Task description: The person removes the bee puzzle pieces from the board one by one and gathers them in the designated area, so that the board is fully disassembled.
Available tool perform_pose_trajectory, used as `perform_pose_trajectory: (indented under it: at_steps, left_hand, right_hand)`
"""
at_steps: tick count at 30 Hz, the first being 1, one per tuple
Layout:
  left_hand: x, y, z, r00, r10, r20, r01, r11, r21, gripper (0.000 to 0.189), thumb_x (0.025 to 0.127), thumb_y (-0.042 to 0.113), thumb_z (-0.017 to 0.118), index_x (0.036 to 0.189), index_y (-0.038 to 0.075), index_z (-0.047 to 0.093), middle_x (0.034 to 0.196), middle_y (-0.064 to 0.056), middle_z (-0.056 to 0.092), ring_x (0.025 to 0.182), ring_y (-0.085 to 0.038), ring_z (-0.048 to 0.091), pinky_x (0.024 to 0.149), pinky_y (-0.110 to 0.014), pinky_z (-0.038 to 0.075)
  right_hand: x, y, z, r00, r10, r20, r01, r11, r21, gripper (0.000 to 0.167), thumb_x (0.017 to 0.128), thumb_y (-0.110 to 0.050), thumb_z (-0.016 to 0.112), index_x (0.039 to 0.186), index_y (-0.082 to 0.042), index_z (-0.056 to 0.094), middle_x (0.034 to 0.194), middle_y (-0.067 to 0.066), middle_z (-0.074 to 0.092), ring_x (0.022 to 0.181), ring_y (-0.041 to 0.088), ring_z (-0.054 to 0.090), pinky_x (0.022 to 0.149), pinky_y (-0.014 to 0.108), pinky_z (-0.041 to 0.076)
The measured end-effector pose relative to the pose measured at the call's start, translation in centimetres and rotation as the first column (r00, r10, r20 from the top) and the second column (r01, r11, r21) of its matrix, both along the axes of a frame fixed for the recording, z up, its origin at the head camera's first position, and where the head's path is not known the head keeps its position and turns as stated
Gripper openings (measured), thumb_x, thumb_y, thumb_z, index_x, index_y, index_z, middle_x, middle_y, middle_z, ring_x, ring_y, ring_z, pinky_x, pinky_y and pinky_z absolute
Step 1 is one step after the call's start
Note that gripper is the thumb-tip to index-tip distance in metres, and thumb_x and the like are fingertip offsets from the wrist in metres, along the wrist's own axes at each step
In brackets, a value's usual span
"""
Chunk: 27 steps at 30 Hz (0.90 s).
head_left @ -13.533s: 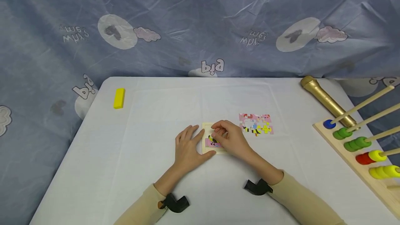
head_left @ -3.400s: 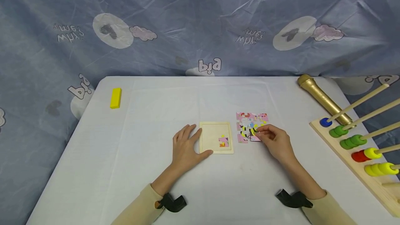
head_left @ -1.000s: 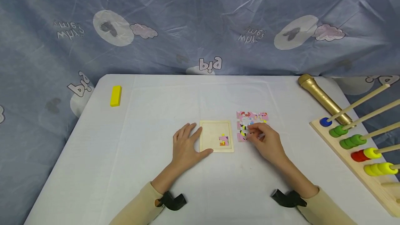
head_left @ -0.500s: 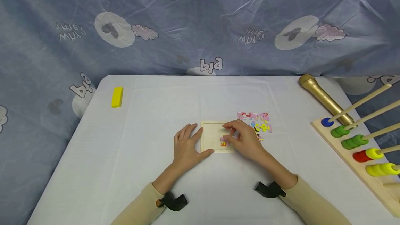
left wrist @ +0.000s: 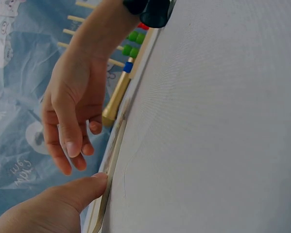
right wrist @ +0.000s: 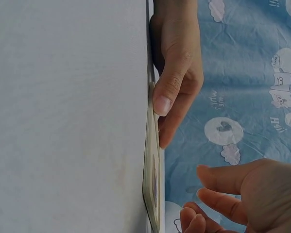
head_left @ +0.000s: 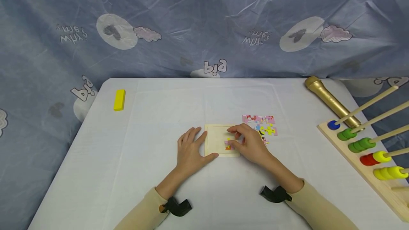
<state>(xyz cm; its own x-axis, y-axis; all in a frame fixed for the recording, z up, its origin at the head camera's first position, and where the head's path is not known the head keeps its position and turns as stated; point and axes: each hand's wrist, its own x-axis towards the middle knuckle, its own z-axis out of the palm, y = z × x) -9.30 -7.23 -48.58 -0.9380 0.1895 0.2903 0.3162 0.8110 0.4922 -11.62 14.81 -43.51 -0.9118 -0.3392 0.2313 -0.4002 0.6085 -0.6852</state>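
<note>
A square wooden puzzle tray lies at the table's middle, with one pink puzzle piece in its near right part. My left hand lies at its left side, thumb on the near edge and index fingertip at the left edge. My right hand hovers over the tray's right side, fingers loosely bent and thumb apart. The right wrist view shows nothing between the fingers of my right hand. Several puzzle pieces lie right of the tray, partly hidden behind that hand.
A wooden bead stacker with coloured rings on pegs stands at the right. Behind it lies a gold microphone. A yellow block is at the far left of the white table. A patterned blue curtain hangs behind.
My right hand has moved left from the loose pieces to over the tray, and has stayed there the last half second. The left hand has kept its place at the tray.
</note>
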Motion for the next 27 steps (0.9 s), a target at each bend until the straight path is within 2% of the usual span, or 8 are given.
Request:
perform_pose_trajectory:
  at_steps: [11, 18, 25, 27]
  left_hand:
    - [0.0, 0.0, 0.1, 1.000, 0.004, 0.011, -0.004, 1.000, -0.011, 0.081, 0.070, 0.056, 0.080, 0.133, 0.009, 0.061, 0.142, -0.011, 0.051, 0.137, -0.031, 0.038, 0.109, -0.053, 0.026]
    - [0.0, 0.0, 0.2, 1.000, 0.003, 0.010, -0.003, 1.000, -0.009, 0.081, 0.070, 0.055, 0.080, 0.133, 0.009, 0.061, 0.142, -0.011, 0.052, 0.137, -0.031, 0.038, 0.108, -0.052, 0.026]
    - [0.0, 0.0, 0.2, 1.000, -0.002, 0.013, 0.002, 1.000, -0.012, 0.081, 0.070, 0.055, 0.080, 0.133, 0.008, 0.061, 0.142, -0.012, 0.051, 0.137, -0.032, 0.038, 0.107, -0.053, 0.027]
    - [0.0, 0.0, 0.2, 1.000, -0.001, 0.015, 0.002, 1.000, -0.015, 0.081, 0.070, 0.056, 0.080, 0.134, 0.008, 0.061, 0.142, -0.012, 0.051, 0.137, -0.032, 0.038, 0.107, -0.053, 0.027]
  right_hand:
    - [0.1, 0.3, -0.3, 0.998, 0.024, 0.054, -0.026, 0.999, 0.044, 0.033, 0.079, -0.008, 0.078, 0.110, -0.003, 0.069, 0.091, 0.008, 0.065, 0.077, 0.019, 0.055, 0.061, 0.022, 0.042]
    - [0.3, 0.4, -0.7, 0.996, 0.054, 0.077, -0.061, 0.994, 0.091, 0.037, 0.078, -0.009, 0.080, 0.112, -0.003, 0.067, 0.093, 0.005, 0.062, 0.078, 0.015, 0.053, 0.070, 0.024, 0.044]
    - [0.6, 0.0, -1.1, 0.998, 0.059, 0.033, -0.063, 0.989, 0.136, 0.038, 0.073, -0.002, 0.081, 0.108, -0.001, 0.067, 0.086, 0.003, 0.056, 0.075, 0.013, 0.048, 0.066, 0.023, 0.041]
    - [0.6, -0.1, -1.1, 0.998, 0.048, 0.043, -0.054, 0.988, 0.146, 0.037, 0.073, -0.002, 0.081, 0.108, -0.002, 0.067, 0.085, 0.002, 0.056, 0.075, 0.013, 0.048, 0.067, 0.023, 0.041]
